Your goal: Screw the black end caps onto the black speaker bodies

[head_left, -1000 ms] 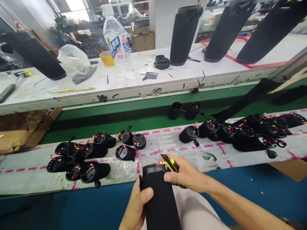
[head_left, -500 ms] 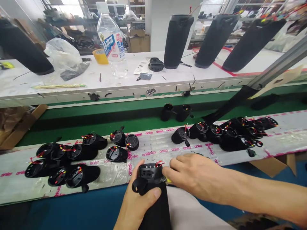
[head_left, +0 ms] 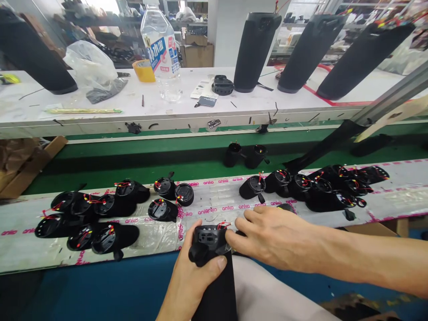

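Note:
My left hand (head_left: 197, 272) is wrapped around a black cylindrical speaker housing (head_left: 216, 285), its open end tilted up. Near the rim are a panel with small port cut-outs and a black strap loop, by my left thumb. Thin red wires (head_left: 223, 225) stick up from the open end. Against the right side of that rim, my right hand (head_left: 267, 236) is closed, fingers bent. A dark bit shows between its fingers, but what it holds is hidden. Just behind the knuckles a dark, yellow-marked item (head_left: 286, 207) shows in part.
Several similar housings (head_left: 113, 240) with wires lie on the taped bench (head_left: 214, 196), left and right. On the white shelf (head_left: 127, 100) stand a water bottle (head_left: 163, 58), yellow tape (head_left: 144, 70), a plastic bag (head_left: 93, 67) and tall cylinders (head_left: 254, 53). A slanted post (head_left: 327, 145) crosses at right.
The view has shifted slightly. The strap loop and rim of the held housing have turned a little. The yellow bit by my right fingertips is out of sight now.

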Demonstrator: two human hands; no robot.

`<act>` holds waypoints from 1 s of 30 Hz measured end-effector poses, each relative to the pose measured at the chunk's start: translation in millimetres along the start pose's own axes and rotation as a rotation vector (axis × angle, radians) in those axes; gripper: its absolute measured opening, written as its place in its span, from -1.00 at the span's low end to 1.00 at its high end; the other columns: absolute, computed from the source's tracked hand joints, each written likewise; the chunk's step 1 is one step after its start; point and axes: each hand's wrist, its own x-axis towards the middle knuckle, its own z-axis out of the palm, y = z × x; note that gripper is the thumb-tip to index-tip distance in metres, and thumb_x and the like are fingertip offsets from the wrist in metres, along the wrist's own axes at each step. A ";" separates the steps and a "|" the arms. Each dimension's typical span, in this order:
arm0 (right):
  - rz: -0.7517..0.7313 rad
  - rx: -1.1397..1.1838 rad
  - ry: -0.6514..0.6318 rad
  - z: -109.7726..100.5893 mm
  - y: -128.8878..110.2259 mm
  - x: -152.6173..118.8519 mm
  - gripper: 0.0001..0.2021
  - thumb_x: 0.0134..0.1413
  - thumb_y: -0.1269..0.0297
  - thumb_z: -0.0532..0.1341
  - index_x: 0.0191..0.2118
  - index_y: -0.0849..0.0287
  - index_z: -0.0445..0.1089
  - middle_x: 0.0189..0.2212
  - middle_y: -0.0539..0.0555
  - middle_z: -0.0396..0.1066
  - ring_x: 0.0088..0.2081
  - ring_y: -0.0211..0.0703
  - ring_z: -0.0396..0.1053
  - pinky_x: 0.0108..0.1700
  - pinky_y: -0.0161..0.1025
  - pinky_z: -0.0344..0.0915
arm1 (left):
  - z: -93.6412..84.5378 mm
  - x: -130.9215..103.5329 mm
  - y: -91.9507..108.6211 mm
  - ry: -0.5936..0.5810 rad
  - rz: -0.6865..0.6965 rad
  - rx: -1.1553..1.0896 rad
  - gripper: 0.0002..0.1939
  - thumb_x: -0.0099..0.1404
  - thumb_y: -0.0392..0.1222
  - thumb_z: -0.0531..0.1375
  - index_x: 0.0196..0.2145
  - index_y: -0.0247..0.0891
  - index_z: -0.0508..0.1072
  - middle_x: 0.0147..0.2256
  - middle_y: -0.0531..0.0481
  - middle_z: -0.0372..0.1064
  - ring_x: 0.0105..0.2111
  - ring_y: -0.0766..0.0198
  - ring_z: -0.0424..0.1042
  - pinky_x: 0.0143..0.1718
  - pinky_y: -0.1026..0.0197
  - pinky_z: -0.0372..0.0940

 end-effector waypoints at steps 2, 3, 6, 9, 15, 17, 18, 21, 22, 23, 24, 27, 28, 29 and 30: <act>0.018 -0.029 0.012 -1.2 -4.2 -0.3 -0.86 0.28 0.46 0.23 -0.09 0.13 0.34 -0.39 0.01 0.37 -0.49 -0.08 0.28 -0.45 -0.08 0.01 | 2.0 -1.1 0.7 0.022 -0.010 0.009 0.04 0.08 0.16 0.51 0.42 -0.19 0.28 0.22 -0.21 0.61 0.29 -0.24 0.50 0.29 -0.12 0.31; 0.035 -0.043 0.019 -1.8 -7.8 -0.6 -0.85 0.27 0.46 0.23 -0.09 0.13 0.34 -0.40 0.00 0.36 -0.50 -0.08 0.27 -0.45 -0.08 0.02 | 3.0 -1.8 1.1 0.042 -0.016 0.028 0.04 0.08 0.16 0.50 0.42 -0.20 0.28 0.20 -0.22 0.62 0.27 -0.26 0.51 0.29 -0.14 0.30; 0.105 -0.080 0.024 -2.8 -21.6 -1.6 -0.81 0.19 0.48 0.23 -0.10 0.14 0.35 -0.41 0.00 0.32 -0.49 -0.07 0.27 -0.47 -0.08 0.00 | 5.8 -3.6 2.9 0.117 -0.011 0.123 0.01 0.09 0.18 0.47 0.40 -0.20 0.31 0.16 -0.24 0.63 0.23 -0.32 0.52 0.26 -0.19 0.27; 0.164 -0.138 0.007 -1.9 -33.3 -1.6 -0.71 0.14 0.49 0.23 -0.01 0.19 0.37 -0.40 0.03 0.33 -0.48 -0.04 0.29 -0.46 -0.08 -0.01 | 7.4 -4.4 4.8 0.147 -0.007 0.177 -0.03 0.08 0.17 0.47 0.36 -0.21 0.35 0.10 -0.22 0.65 0.16 -0.32 0.56 0.21 -0.17 0.30; 0.155 -0.096 0.047 2.4 -34.6 -3.1 -0.82 0.16 0.47 0.22 -0.13 0.12 0.34 -0.41 0.01 0.32 -0.49 -0.06 0.28 -0.45 -0.08 0.03 | 6.8 -3.8 3.3 0.093 0.002 0.128 -0.07 0.11 0.18 0.46 0.35 -0.17 0.33 0.12 -0.16 0.66 0.20 -0.27 0.55 0.19 -0.10 0.32; 0.156 -0.075 0.054 3.5 -33.2 -4.6 -0.84 0.18 0.47 0.21 -0.15 0.11 0.33 -0.42 0.00 0.31 -0.49 -0.06 0.28 -0.46 -0.08 0.05 | 7.0 -4.0 2.4 0.098 0.007 0.115 -0.06 0.11 0.21 0.46 0.35 -0.17 0.32 0.15 -0.18 0.64 0.23 -0.29 0.53 0.22 -0.13 0.29; 0.161 -0.070 0.052 3.9 -33.0 -5.2 -0.83 0.18 0.48 0.20 -0.14 0.12 0.33 -0.41 0.00 0.32 -0.48 -0.05 0.29 -0.46 -0.09 0.06 | 7.3 -4.3 2.3 0.106 0.008 0.116 -0.05 0.11 0.23 0.46 0.35 -0.17 0.32 0.16 -0.20 0.64 0.24 -0.30 0.52 0.24 -0.14 0.27; 0.172 -0.055 0.057 4.2 -34.2 -5.2 -0.80 0.14 0.49 0.22 -0.13 0.12 0.33 -0.40 0.01 0.34 -0.47 -0.05 0.31 -0.46 -0.10 0.07 | 8.0 -5.6 3.0 0.135 0.006 0.150 -0.05 0.10 0.23 0.45 0.36 -0.15 0.33 0.15 -0.19 0.65 0.24 -0.31 0.52 0.24 -0.15 0.26; 0.173 -0.053 0.061 4.0 -34.8 -4.7 -0.79 0.13 0.49 0.23 -0.13 0.12 0.33 -0.40 0.00 0.33 -0.47 -0.05 0.31 -0.46 -0.10 0.08 | 8.1 -6.1 3.5 0.144 0.003 0.157 -0.04 0.10 0.22 0.45 0.37 -0.14 0.33 0.14 -0.19 0.65 0.22 -0.31 0.54 0.22 -0.14 0.28; 0.172 -0.050 0.063 3.8 -35.2 -3.9 -0.79 0.12 0.48 0.24 -0.14 0.11 0.32 -0.41 0.00 0.33 -0.48 -0.06 0.31 -0.46 -0.10 0.07 | 8.3 -6.5 4.0 0.153 0.001 0.164 -0.04 0.09 0.22 0.45 0.37 -0.13 0.34 0.13 -0.18 0.65 0.20 -0.30 0.55 0.20 -0.13 0.29; 0.170 -0.049 0.060 3.5 -35.4 -3.1 -0.79 0.11 0.48 0.25 -0.15 0.11 0.32 -0.42 -0.01 0.32 -0.48 -0.07 0.30 -0.46 -0.11 0.07 | 8.4 -6.7 4.7 0.162 -0.001 0.173 -0.04 0.09 0.22 0.45 0.37 -0.13 0.34 0.12 -0.17 0.66 0.19 -0.30 0.56 0.18 -0.12 0.30; 0.165 -0.048 0.029 2.1 -35.6 -1.6 -0.79 0.11 0.47 0.26 -0.15 0.11 0.31 -0.42 0.00 0.32 -0.48 -0.08 0.30 -0.46 -0.11 0.04 | 9.3 -7.2 7.0 0.186 -0.002 0.205 -0.06 0.09 0.22 0.44 0.36 -0.12 0.36 0.09 -0.16 0.66 0.15 -0.29 0.57 0.14 -0.11 0.31; 0.160 -0.049 0.017 1.5 -35.8 -1.7 -0.78 0.11 0.47 0.26 -0.14 0.11 0.31 -0.42 0.00 0.32 -0.48 -0.07 0.30 -0.47 -0.11 0.03 | 9.9 -7.4 7.9 0.191 -0.003 0.215 -0.07 0.08 0.22 0.44 0.35 -0.12 0.37 0.08 -0.16 0.66 0.13 -0.29 0.57 0.13 -0.11 0.31; 0.156 -0.052 0.001 0.9 -36.1 -2.0 -0.78 0.11 0.47 0.26 -0.13 0.11 0.31 -0.41 0.01 0.31 -0.48 -0.07 0.29 -0.48 -0.10 0.00 | 10.7 -7.7 8.7 0.197 -0.007 0.225 -0.07 0.08 0.21 0.44 0.34 -0.13 0.37 0.07 -0.16 0.66 0.12 -0.29 0.57 0.13 -0.11 0.31; 0.152 -0.060 -0.018 0.4 -36.8 -2.6 -0.77 0.11 0.47 0.25 -0.12 0.11 0.31 -0.40 0.01 0.31 -0.49 -0.06 0.28 -0.49 -0.10 -0.02 | 11.7 -8.0 9.6 0.205 -0.012 0.231 -0.07 0.07 0.20 0.45 0.33 -0.14 0.37 0.05 -0.16 0.65 0.11 -0.28 0.57 0.12 -0.11 0.31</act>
